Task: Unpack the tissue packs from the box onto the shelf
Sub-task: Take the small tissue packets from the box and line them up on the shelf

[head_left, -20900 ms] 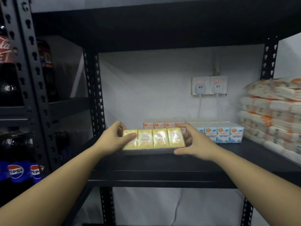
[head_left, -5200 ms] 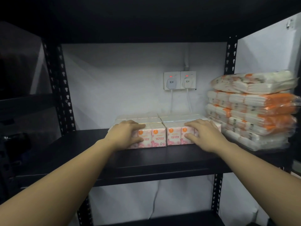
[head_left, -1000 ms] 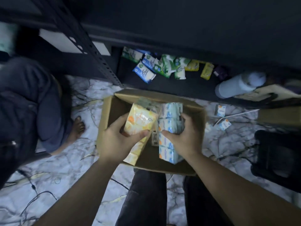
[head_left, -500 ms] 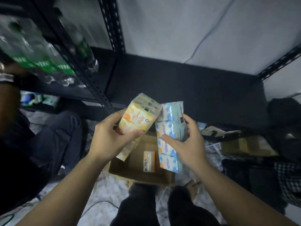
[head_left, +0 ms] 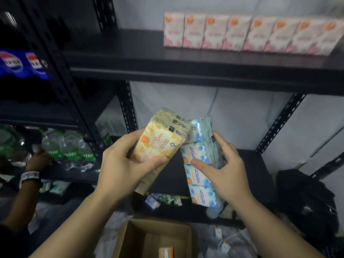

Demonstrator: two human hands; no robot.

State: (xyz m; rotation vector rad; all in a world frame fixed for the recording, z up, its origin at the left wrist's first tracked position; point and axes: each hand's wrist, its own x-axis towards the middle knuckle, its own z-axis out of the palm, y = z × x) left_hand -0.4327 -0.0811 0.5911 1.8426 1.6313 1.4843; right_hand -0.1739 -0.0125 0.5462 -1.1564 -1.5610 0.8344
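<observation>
Tissue packs in both hands, held mid-air between box and shelf. Left hand [head_left: 122, 170] is wrapped round the yellow pack [head_left: 162, 138], thumb across its front, long axis tilted toward 1 o'clock. Right hand [head_left: 225, 174] is curled round the blue pack [head_left: 199, 164], a strip of several small packs, long axis running about 11 to 5 o'clock. The two packs touch near their top ends.

Key relation: target shelf [head_left: 186, 67] sits at 12 o'clock, above both hands. A row of pink packs [head_left: 247, 34] fills its right part; the bare stretch lies at 11 o'clock, left of that row. The left hand looks nearer that gap, so the yellow pack probably goes in first; both packs likely need turning level to match the row.

Box [head_left: 154, 237] at 6 o'clock on the floor, open, one small orange pack [head_left: 165, 253] visible inside, so nearly emptied, I'd say.

Room: dark metal rack against a pale wall, lower shelf behind the hands. At 9 o'clock a neighbouring rack with cola bottles [head_left: 20, 64] and green-label bottles [head_left: 70, 146]; another person's hand [head_left: 40, 159] reaches there. Black bag [head_left: 305, 198] at 4 o'clock.
</observation>
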